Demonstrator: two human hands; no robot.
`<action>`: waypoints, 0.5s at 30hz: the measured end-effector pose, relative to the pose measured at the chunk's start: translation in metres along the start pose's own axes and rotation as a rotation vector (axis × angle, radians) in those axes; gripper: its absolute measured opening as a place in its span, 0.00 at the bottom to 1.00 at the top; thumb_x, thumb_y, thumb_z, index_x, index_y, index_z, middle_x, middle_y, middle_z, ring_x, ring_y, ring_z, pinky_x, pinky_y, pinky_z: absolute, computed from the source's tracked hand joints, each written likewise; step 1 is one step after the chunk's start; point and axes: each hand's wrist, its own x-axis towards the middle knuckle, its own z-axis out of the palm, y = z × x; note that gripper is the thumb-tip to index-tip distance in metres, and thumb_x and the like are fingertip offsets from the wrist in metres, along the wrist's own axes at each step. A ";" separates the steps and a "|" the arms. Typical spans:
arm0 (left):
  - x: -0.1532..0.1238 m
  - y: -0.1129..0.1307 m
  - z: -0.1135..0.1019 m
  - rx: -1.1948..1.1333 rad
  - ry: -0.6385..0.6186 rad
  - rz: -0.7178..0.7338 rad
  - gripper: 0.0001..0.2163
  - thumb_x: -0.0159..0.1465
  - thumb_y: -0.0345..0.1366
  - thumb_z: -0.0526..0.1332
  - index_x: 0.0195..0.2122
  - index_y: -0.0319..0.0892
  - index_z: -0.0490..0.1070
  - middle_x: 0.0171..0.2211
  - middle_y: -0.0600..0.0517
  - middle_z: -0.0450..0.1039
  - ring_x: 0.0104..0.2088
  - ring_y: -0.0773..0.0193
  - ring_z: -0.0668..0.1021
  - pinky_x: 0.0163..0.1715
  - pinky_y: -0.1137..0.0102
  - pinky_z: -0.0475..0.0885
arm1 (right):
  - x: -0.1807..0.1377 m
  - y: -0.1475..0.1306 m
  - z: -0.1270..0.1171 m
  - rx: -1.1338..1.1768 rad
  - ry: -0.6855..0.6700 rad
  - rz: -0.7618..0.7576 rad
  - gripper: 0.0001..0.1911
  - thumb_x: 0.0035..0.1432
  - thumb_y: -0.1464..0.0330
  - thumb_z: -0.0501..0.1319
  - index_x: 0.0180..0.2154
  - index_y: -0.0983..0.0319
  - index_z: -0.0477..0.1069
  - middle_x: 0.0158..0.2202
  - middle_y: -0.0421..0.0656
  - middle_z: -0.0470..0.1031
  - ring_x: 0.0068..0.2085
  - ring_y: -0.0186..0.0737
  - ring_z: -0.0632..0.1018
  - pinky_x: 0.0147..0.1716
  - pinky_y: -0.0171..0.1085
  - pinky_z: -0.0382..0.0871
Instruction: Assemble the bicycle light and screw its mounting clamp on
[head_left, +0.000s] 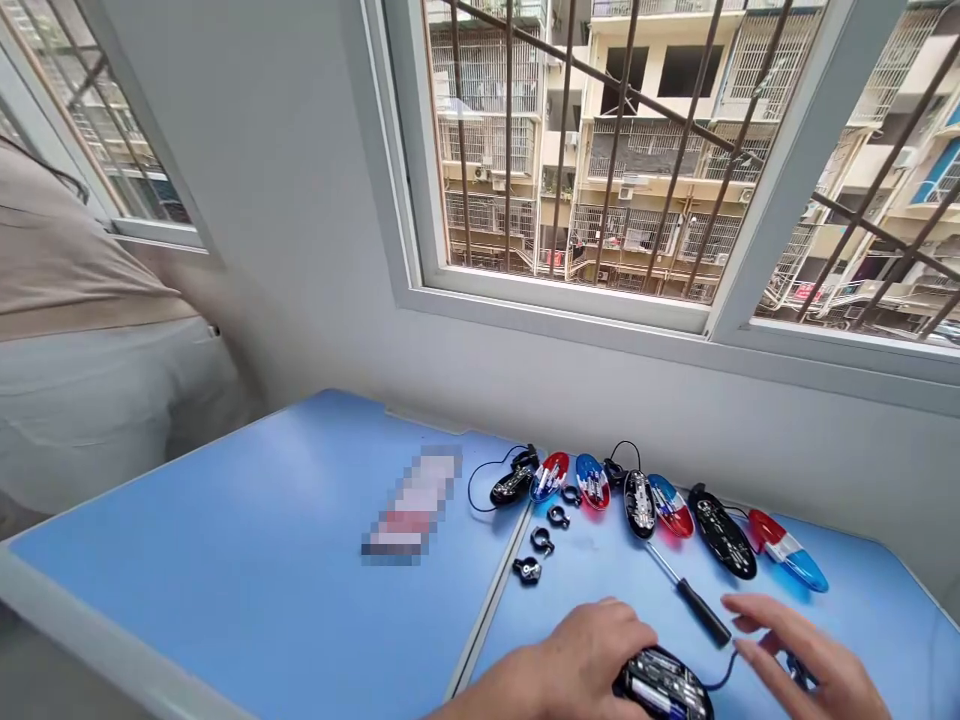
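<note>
My left hand [600, 650] is closed around the near end of a black oval housing [679, 682] with batteries in it, low on the blue table. From the housing a thin black cord [724, 683] runs to my right hand [814, 660]. That hand hovers over the cord with thumb and forefinger apart. Partly hidden beneath its palm is a small dark part [801, 668]. Just beyond my right fingertips lies a screwdriver [703, 612] with a black handle, its shaft pointing away toward the window.
Along the wall lie black housings [722, 532] with cords and red, white and blue shells [787, 550]. Several black ring clamps [541, 541] form a row near the table seam [491, 605]. A pixelated flat item [412, 510] rests left of them. Another person [97, 370] stands at far left.
</note>
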 end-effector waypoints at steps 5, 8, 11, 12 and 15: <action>0.000 -0.001 0.000 0.000 -0.045 0.014 0.16 0.55 0.50 0.65 0.35 0.43 0.67 0.31 0.53 0.69 0.32 0.64 0.73 0.29 0.76 0.66 | 0.007 0.042 -0.027 -0.210 0.229 0.307 0.24 0.51 0.48 0.58 0.43 0.56 0.74 0.42 0.47 0.78 0.29 0.42 0.80 0.19 0.34 0.76; 0.000 0.000 0.001 -0.004 -0.034 0.003 0.16 0.54 0.48 0.66 0.35 0.43 0.67 0.32 0.54 0.68 0.32 0.64 0.72 0.29 0.76 0.66 | 0.013 0.076 -0.043 -0.401 0.230 0.557 0.31 0.48 0.43 0.53 0.44 0.57 0.73 0.43 0.49 0.77 0.30 0.49 0.80 0.24 0.44 0.76; 0.000 0.001 0.000 -0.027 -0.027 -0.003 0.15 0.54 0.48 0.66 0.35 0.44 0.68 0.32 0.53 0.68 0.32 0.63 0.72 0.29 0.75 0.66 | 0.016 0.109 -0.054 -0.445 0.189 0.748 0.36 0.45 0.43 0.52 0.44 0.63 0.71 0.42 0.54 0.76 0.34 0.55 0.80 0.31 0.50 0.75; 0.000 0.001 -0.001 -0.032 -0.029 -0.008 0.15 0.54 0.48 0.65 0.35 0.44 0.68 0.32 0.53 0.68 0.32 0.63 0.72 0.29 0.75 0.66 | 0.016 0.118 -0.055 -0.435 0.174 0.779 0.36 0.44 0.43 0.52 0.43 0.64 0.71 0.43 0.56 0.76 0.39 0.58 0.79 0.34 0.51 0.75; 0.000 0.000 -0.002 -0.061 -0.035 -0.022 0.15 0.55 0.47 0.65 0.38 0.44 0.69 0.34 0.52 0.69 0.34 0.62 0.73 0.30 0.74 0.67 | 0.017 0.133 -0.047 -0.312 0.160 0.821 0.37 0.42 0.44 0.53 0.43 0.67 0.70 0.46 0.59 0.75 0.46 0.61 0.77 0.42 0.52 0.73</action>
